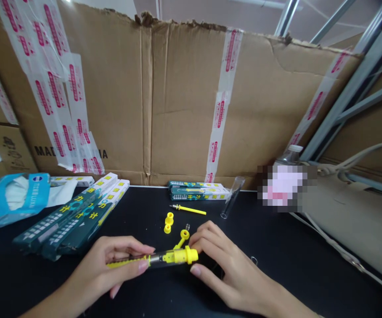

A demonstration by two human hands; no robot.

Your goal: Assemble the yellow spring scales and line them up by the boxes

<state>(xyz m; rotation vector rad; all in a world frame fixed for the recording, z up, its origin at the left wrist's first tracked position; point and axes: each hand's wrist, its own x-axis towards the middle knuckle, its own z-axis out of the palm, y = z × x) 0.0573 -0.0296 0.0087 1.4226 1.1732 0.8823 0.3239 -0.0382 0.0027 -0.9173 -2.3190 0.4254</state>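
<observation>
At the far left, a blue-and-white packet (15, 198) lies at the edge of the black work surface (138, 212); just right of it, two long dark-green cartons (68, 223) with yellow lettering lie angled across the surface. The left hand (101, 269) is closed narrowly around a transparent tube assembly (159, 259), which lies roughly level above the surface at centre; a yellow rod (124, 263) projects from its left end, and a yellow flanged cap (186, 255) fits its right end. Directly above the assembly lie two small yellow rings (168, 222); a yellow angled fitting (181, 240) sits just beside the right hand's fingers; farther back lies a yellow metal-tipped rod (187, 210). The right hand (233, 269) is held partly open, its fingers (199, 247) curved beside the cap; contact with the cap cannot be confirmed. Beyond it, a clear empty tube (232, 197) lies tilted near two stacked green cartons (199, 191). To the right are a pixelated object (283, 187), a beige bag (349, 221) and a metal rack (353, 84); a taped cardboard sheet (144, 97) stands behind the surface.
</observation>
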